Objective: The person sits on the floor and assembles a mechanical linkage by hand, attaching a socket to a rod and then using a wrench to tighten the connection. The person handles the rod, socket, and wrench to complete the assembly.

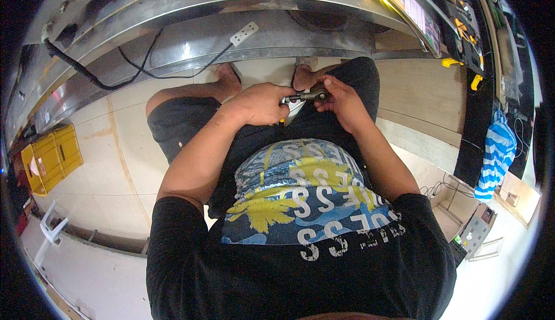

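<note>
Above my lap, both hands meet at a small metal tool [302,97] with a silver end and a darker, rounded end; its exact kind is too small to make out. My left hand [261,104] is closed around the silver end. On the other side, my right hand [342,101] pinches the dark end between thumb and fingers. A small yellow and black piece [282,122] shows just below my left hand, mostly hidden. My knees are bent, with dark shorts [196,120] under my forearms.
Ahead runs a stainless steel counter [191,8], with a white power strip [244,33] and black cable below its edge. A lit tablet-like screen [411,8] and yellow-handled tools [462,31] are at upper right. A yellow crate [52,159] stands on the floor at left; a blue-striped cloth bag [496,155] hangs at right.
</note>
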Tool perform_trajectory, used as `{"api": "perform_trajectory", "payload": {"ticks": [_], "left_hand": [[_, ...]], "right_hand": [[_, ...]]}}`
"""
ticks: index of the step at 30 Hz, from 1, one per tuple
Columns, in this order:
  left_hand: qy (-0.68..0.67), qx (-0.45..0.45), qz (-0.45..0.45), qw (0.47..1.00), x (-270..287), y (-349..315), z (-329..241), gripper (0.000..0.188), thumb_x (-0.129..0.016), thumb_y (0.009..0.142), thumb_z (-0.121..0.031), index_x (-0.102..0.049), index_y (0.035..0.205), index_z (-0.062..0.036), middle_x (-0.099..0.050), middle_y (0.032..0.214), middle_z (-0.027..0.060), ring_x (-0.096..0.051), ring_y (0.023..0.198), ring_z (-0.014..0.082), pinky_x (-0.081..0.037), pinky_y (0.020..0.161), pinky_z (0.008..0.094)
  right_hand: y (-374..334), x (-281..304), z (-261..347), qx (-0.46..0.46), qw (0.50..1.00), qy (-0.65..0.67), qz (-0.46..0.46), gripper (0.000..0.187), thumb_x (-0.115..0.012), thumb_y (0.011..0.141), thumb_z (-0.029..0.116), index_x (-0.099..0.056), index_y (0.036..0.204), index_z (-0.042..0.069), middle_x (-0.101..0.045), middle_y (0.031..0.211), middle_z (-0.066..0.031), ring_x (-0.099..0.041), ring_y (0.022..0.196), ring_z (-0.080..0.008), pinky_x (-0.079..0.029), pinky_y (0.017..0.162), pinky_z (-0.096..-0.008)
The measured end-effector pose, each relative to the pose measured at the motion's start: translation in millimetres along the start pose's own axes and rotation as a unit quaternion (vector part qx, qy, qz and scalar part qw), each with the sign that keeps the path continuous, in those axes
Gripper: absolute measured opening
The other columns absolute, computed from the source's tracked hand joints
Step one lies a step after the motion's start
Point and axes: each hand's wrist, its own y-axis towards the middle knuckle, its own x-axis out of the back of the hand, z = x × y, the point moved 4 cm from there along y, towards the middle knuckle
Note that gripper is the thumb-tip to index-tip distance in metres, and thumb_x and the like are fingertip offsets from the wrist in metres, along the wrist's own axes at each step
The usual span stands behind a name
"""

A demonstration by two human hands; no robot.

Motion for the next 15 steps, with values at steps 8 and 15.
{"api": "perform_trajectory", "payload": {"ticks": [8,15], "left_hand": [[-0.004,-0.004,-0.001,1.0,3.7,-2.7,-5.8,0.039,-0.058,0.089,-0.024,-0.063,0.124,-0.0095,-0.07,0.109,0.0241,-0.066,0.104,0.0432,-0.051,0.093,0.0492],[-0.005,-0.009,0.003,1.0,2.2,-4.1,-6.2,0.04,-0.057,0.089,-0.023,-0.063,0.125,-0.0093,-0.069,0.11,0.0249,-0.065,0.104,0.0433,-0.051,0.093,0.0493]], "right_hand": [[1.9,2.1,-2.0,0.099,0.974,-0.202,0.007,0.04,-0.056,0.102,0.031,-0.057,0.132,0.004,-0.063,0.091,-0.006,-0.06,0.067,-0.0126,-0.048,0.058,-0.0265],[-3.2,5.0,8.1,-0.112,0.976,-0.187,0.0,0.044,-0.061,0.1,0.036,-0.059,0.134,0.008,-0.068,0.091,-0.0043,-0.059,0.067,-0.0098,-0.049,0.059,-0.0262]]}}
